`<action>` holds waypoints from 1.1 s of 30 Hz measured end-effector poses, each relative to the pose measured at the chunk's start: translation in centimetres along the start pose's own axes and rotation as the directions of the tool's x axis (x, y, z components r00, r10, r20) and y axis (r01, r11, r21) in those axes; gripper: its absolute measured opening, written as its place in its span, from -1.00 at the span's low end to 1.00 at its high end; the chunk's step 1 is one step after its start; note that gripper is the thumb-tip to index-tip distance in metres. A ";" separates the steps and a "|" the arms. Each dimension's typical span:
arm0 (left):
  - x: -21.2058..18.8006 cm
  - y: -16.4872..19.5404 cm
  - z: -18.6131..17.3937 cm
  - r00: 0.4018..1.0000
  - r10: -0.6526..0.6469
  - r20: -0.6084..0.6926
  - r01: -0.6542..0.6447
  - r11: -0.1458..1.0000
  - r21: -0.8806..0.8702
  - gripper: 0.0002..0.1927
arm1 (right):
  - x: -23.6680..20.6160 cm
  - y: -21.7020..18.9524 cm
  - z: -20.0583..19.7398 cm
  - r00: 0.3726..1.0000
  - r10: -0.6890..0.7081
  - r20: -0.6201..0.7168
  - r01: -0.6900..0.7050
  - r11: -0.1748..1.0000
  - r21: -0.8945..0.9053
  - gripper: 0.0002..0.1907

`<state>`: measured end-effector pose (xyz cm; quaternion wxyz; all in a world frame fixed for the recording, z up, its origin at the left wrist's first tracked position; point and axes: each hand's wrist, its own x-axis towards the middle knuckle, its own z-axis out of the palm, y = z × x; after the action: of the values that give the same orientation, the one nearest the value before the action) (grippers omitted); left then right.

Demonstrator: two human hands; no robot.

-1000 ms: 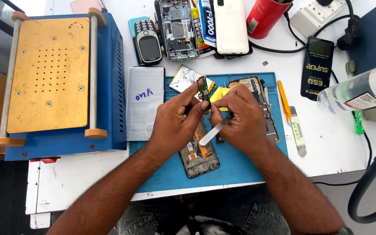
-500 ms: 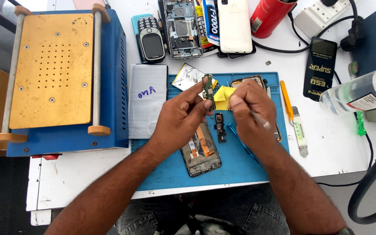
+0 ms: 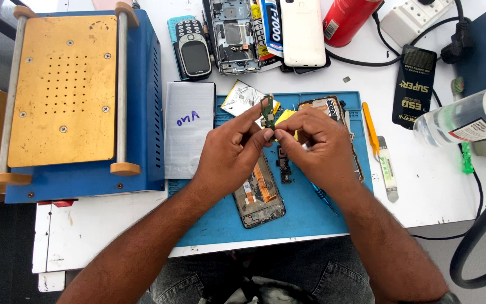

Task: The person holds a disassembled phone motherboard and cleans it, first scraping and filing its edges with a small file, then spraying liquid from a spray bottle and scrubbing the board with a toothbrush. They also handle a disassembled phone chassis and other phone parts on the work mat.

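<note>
Pinching a small green circuit board [image 3: 268,111] between thumb and forefinger, the left hand [image 3: 229,152] held it upright just above the blue work mat [image 3: 310,217]. The right hand [image 3: 317,147] was curled, its fingertips [image 3: 281,137] pressed together close beside the board's lower end; whether they touched it could not be told. An opened phone [image 3: 260,194] lay on the mat under the left hand, with a small dark part [image 3: 284,169] just beside it. Off the mat's right edge lay an orange pry tool [image 3: 370,128].
</note>
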<state>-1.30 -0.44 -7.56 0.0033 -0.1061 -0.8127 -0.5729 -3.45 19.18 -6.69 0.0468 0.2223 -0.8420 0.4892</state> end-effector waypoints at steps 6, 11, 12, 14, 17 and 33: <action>-0.6 0.4 0.2 0.988 0.157 0.006 -0.153 0.951 0.269 -0.46 | -0.2 0.1 0.6 0.994 -0.102 -0.036 0.097 0.986 -0.136 -0.91; -0.4 0.1 0.3 0.987 0.157 0.023 -0.157 0.944 0.291 -0.47 | -0.1 0.3 0.7 0.989 -0.146 -0.022 0.138 0.969 -0.204 -0.83; -0.4 0.1 0.4 0.986 0.165 0.023 -0.164 0.946 0.281 -0.47 | -0.2 0.4 0.7 0.987 -0.157 -0.033 0.147 0.967 -0.209 -0.83; -0.4 0.1 0.5 0.983 0.183 0.021 -0.182 0.948 0.260 -0.47 | -0.3 0.5 0.8 0.982 -0.179 -0.055 0.163 0.962 -0.218 -0.81; -0.5 0.1 0.6 0.989 0.147 0.015 -0.146 0.964 0.224 -0.48 | -0.6 0.7 1.0 0.975 -0.210 -0.078 0.182 0.944 -0.274 -0.78; -0.2 -0.1 1.1 0.997 0.053 -0.061 -0.059 0.993 -0.097 -0.59 | -1.2 0.8 1.2 0.895 -0.427 -0.125 0.348 0.846 -0.404 -0.77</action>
<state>-0.96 0.54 -8.12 0.0380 -0.1122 -0.7795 -0.6150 -2.58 18.91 -8.30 0.2748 0.3227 -0.8466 0.3218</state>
